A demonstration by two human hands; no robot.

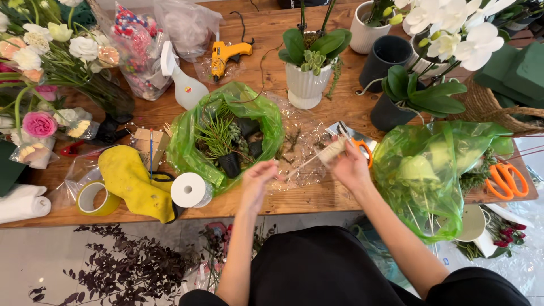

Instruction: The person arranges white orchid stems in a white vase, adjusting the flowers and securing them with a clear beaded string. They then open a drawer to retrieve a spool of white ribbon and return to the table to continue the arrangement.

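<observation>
My right hand (350, 164) is closed around a small pale spool of string (332, 151) above the wooden table (340, 107). A thin strand (300, 166) runs from the spool to my left hand (258, 177), which pinches its end; the hand is blurred. Both hands hover over crinkled clear cellophane (300, 141), just right of a green plastic bag (187, 136) holding small potted succulents and grassy plants. Orange-handled scissors (362, 148) lie behind my right hand.
White ribbed pot with an orchid (306, 85), dark pots (388, 54), second green bag (430, 170), more orange scissors (507, 178), glue gun (226, 54), spray bottle (184, 85), yellow gloves (133, 181), tape rolls (190, 190), flowers (39, 51). Dark leafy cuttings on the floor (124, 266).
</observation>
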